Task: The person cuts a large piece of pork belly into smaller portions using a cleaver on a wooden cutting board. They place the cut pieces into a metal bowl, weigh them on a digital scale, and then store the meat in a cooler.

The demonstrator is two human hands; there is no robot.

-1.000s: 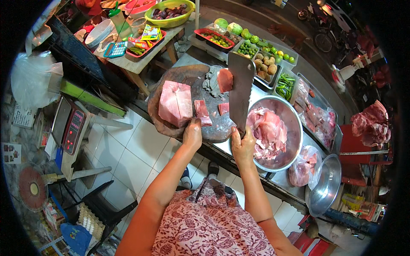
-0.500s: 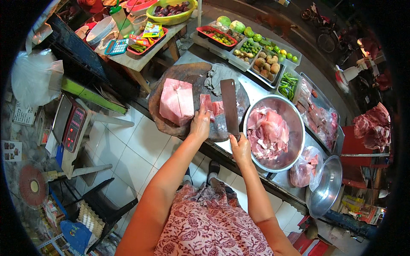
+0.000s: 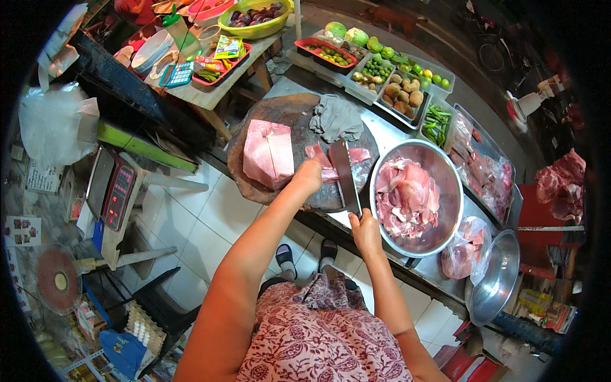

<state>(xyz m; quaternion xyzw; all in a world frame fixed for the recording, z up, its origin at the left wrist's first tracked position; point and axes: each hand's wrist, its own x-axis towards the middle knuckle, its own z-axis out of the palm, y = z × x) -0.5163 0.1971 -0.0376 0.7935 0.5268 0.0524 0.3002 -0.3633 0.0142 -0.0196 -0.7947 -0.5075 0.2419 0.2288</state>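
Note:
On the round wooden chopping block (image 3: 299, 113), my left hand (image 3: 309, 176) grips a small strip of raw meat (image 3: 316, 153), its fingers partly hidden. My right hand (image 3: 366, 233) is closed round the handle of a cleaver (image 3: 345, 175). The blade crosses the strip, with meat showing on both sides of it; how deep it sits I cannot tell. Left of my left hand stands a big block of pale raw meat (image 3: 267, 155). A crumpled grey cloth (image 3: 335, 118) lies at the block's far side. To the right, a metal bowl (image 3: 453, 191) holds sliced meat (image 3: 407, 197).
Beyond the block are trays of vegetables (image 3: 399, 95) and a tray of bagged meat (image 3: 484, 165). A bag of meat (image 3: 463, 251) and a metal basin (image 3: 493, 280) sit at the right. A digital scale (image 3: 116, 191) and a fan (image 3: 58, 280) stand left.
The cleaver has come from beside the meat to across it, its blade appearing lower. My left hand still grips the strip. The whole view has shifted slightly.

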